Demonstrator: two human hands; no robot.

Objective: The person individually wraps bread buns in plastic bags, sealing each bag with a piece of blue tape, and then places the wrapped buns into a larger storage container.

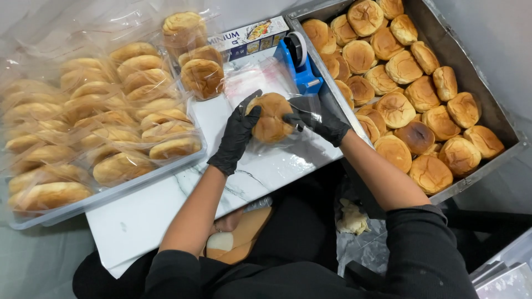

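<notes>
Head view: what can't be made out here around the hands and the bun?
- Bun: underside hidden by left hand and right hand.
- Clear bag: its opening is lost in glare.
- Metal tray: far end cut by the top edge.
- Tape dispenser: base hidden behind the bag.

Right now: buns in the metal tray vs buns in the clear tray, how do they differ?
The buns in the metal tray lie bare and mostly flat, tops up; the buns in the clear tray are sealed in clear bags and lean on edge in rows. The metal tray sits right of the hands, the clear tray left. Both hold round golden buns.
</notes>
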